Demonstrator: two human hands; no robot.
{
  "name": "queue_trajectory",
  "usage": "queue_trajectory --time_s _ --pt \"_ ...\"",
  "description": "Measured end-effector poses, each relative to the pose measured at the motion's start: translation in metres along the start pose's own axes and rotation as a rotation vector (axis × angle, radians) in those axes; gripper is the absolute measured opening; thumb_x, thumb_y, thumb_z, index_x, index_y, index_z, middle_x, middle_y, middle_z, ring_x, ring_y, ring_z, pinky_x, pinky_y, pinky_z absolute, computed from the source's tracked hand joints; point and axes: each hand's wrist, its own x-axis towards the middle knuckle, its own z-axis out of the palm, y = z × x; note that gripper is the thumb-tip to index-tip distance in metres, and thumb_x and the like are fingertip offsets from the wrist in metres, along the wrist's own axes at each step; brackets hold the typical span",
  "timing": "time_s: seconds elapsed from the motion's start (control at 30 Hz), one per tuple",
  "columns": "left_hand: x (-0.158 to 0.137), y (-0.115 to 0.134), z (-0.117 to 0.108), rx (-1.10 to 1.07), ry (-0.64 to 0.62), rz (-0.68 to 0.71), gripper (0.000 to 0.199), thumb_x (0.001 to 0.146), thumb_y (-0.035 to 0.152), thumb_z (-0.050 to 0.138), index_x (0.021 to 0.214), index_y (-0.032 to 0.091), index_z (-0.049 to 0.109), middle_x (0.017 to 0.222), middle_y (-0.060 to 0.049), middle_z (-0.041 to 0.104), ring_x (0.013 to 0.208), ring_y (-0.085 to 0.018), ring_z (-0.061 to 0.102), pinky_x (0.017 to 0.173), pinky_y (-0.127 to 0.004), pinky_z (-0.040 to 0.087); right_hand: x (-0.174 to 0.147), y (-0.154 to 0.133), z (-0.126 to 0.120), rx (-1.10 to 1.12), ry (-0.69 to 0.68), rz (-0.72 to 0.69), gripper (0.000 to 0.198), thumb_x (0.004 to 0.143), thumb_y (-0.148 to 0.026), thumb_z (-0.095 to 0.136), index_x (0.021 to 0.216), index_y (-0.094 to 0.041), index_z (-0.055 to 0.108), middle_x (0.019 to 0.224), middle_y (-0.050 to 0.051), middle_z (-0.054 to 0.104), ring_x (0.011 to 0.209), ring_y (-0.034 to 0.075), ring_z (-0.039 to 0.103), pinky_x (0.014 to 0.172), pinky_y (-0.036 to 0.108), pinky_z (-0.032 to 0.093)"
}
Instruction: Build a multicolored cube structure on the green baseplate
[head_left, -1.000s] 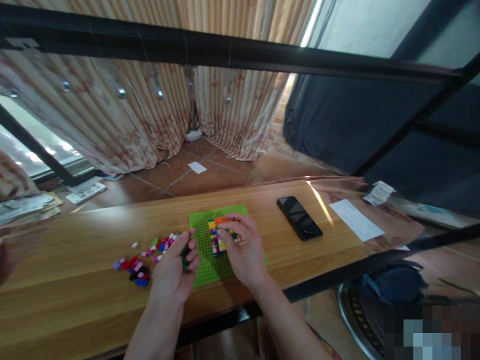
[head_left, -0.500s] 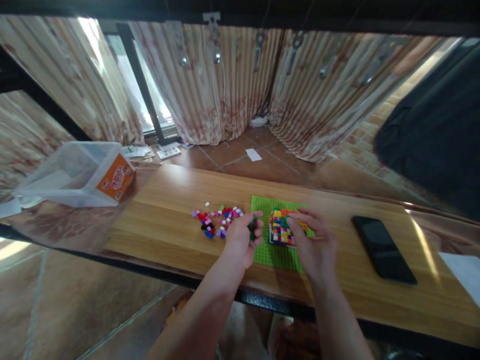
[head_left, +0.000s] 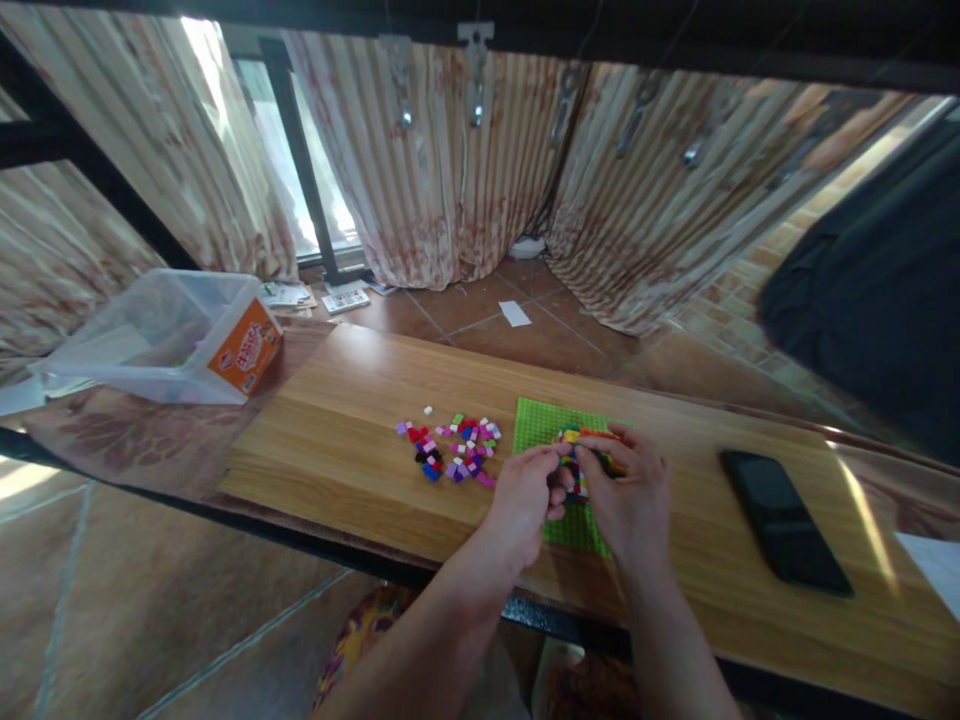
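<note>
A block built of many-coloured toy bricks sits on a bright green studded baseplate, largely covered by my hands. My left hand has moved in at the block's left side, its fingers curled round small dark green bricks that are now mostly hidden. Over the block's right part is my right hand, thumb and fingers brought together close to my left fingertips. Whatever lies in that pinch is too small to make out. Left of the baseplate is a loose scatter of small bricks in pink, purple, red, blue, white and black.
The wooden board lies on a cloth-covered table. A black phone rests to the right, with white paper beyond it. At the far left stands a clear plastic bin with an orange label. A dark bar crosses overhead.
My left hand has moved right, from beside the block up against it, meeting my right fingertips. The dark green bricks in it are less visible. The whole view has shifted slightly.
</note>
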Motion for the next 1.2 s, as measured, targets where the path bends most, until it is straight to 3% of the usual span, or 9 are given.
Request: queue_trajectory --time_s 0.47,0.63,0.9,1.2 --pt "0.005 -0.006 0.002 0.01 0.002 0.016 0.028 0.076 0.022 0.053 0.101 0.013 0.063 0.058 0.004 0.047 0.041 -0.003 0.028 0.044 -0.02 0.012 0.001 -0.003 0.0 0.03 0.007 0.12 0.02 0.081 -0.034 0.06 0.085 -0.019 0.073 0.112 0.012 0.064 0.107 0.027 0.058 0.094 0.049 0.041" --pt "0.003 -0.005 0.002 0.018 -0.004 0.025 0.033 0.074 0.023 0.056 0.104 0.012 0.064 0.059 0.004 0.048 0.042 -0.002 0.027 0.045 -0.018 0.012 0.003 -0.007 0.003 0.013 0.028 0.109 0.018 0.081 -0.029 0.059 0.082 -0.018 0.072 0.107 0.012 0.064 0.107 0.027 0.055 0.096 0.048 0.04" --pt "0.002 -0.001 0.002 0.092 0.04 0.058 0.045 0.068 0.03 0.068 0.109 0.013 0.066 0.061 0.005 0.05 0.044 -0.003 0.034 0.045 -0.017 0.017 0.01 -0.018 0.006 0.076 0.053 0.223 0.013 0.079 -0.019 0.06 0.076 -0.022 0.072 0.106 0.009 0.063 0.106 0.025 0.052 0.091 0.045 0.043" --pt "0.0 -0.001 0.007 0.134 0.066 0.093 0.042 0.065 0.029 0.071 0.103 0.012 0.068 0.059 0.005 0.051 0.044 -0.002 0.032 0.044 -0.016 0.018 0.012 -0.025 0.006 0.131 0.07 0.247 0.017 0.079 -0.015 0.061 0.072 -0.025 0.072 0.098 0.007 0.066 0.102 0.025 0.049 0.089 0.046 0.042"
